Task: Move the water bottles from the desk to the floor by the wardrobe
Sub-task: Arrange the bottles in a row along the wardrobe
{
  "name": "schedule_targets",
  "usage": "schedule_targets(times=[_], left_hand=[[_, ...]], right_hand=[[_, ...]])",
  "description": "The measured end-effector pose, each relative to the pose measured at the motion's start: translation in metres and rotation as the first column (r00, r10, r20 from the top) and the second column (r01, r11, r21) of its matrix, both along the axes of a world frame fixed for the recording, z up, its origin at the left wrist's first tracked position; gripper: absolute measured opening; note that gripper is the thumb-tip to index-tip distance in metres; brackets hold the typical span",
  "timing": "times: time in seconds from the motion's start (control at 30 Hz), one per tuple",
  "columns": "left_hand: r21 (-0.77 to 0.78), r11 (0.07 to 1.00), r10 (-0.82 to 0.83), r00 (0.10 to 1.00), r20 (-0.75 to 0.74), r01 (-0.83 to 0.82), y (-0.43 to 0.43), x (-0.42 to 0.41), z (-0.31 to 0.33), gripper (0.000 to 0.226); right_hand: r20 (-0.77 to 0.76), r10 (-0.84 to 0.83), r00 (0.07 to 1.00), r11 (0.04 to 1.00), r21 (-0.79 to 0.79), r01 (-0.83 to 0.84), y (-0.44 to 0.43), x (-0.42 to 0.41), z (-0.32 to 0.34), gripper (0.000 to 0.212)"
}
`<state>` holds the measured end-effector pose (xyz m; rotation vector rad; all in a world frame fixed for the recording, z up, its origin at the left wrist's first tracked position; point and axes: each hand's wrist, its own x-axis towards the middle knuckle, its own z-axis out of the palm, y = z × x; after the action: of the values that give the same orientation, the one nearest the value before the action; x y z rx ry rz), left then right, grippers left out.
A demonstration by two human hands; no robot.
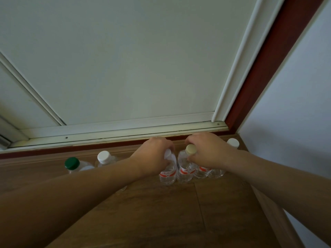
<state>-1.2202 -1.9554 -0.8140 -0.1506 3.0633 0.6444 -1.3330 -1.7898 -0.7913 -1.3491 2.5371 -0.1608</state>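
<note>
Left hand (154, 155) grips the white-cap bottle (168, 173), right hand (208, 152) the beige-cap bottle (185, 171) — both at the floor (161, 212); 4 others (72, 162) already stand by the wardrobe (125, 59).

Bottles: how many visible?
6: green-cap bottle, white-cap bottle left; red-label bottle in left hand; beige-cap bottle in right hand; half-hidden bottle beneath it; corner bottle far right. Others possibly hidden.

A brown wood-grain plank floor (179, 221) fills the near part. At its far edge stands a wardrobe (125, 59) with pale sliding doors in white surrounds, running on a cream bottom track (116, 136) and edged by a dark red-brown frame (265, 68). A plain white wall (295, 104) rises on the right, with a wooden skirting board (277, 221) at its foot. The light is dim and even.
</note>
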Motion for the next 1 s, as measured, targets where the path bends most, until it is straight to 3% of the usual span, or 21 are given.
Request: schedule_targets(times=[0.3,0.57,0.77,1.0], left_hand=[[0.004,1.000,-0.001,1.000,-0.008,0.001,0.000,0.001,0.003,0.042],[0.028,0.999,0.034,0.999,-0.026,-0.033,-0.007,0.011,0.018,0.048],[0.005,0.996,0.094,0.994,-0.058,-0.094,-0.025,0.036,0.037,0.052],[-0.051,0.964,0.257,0.964,-0.060,-0.261,-0.071,0.089,0.056,0.057]], right_hand=[[-0.010,0.002,1.000,1.000,-0.016,-0.002,-0.001,0.002,0.006,0.030],[-0.033,0.030,0.999,0.999,-0.044,-0.032,-0.007,0.010,0.022,0.052],[-0.044,0.105,0.994,0.986,-0.128,-0.110,-0.032,0.033,0.036,0.041],[-0.013,0.231,0.973,0.960,-0.161,-0.230,-0.086,0.073,0.048,0.054]])
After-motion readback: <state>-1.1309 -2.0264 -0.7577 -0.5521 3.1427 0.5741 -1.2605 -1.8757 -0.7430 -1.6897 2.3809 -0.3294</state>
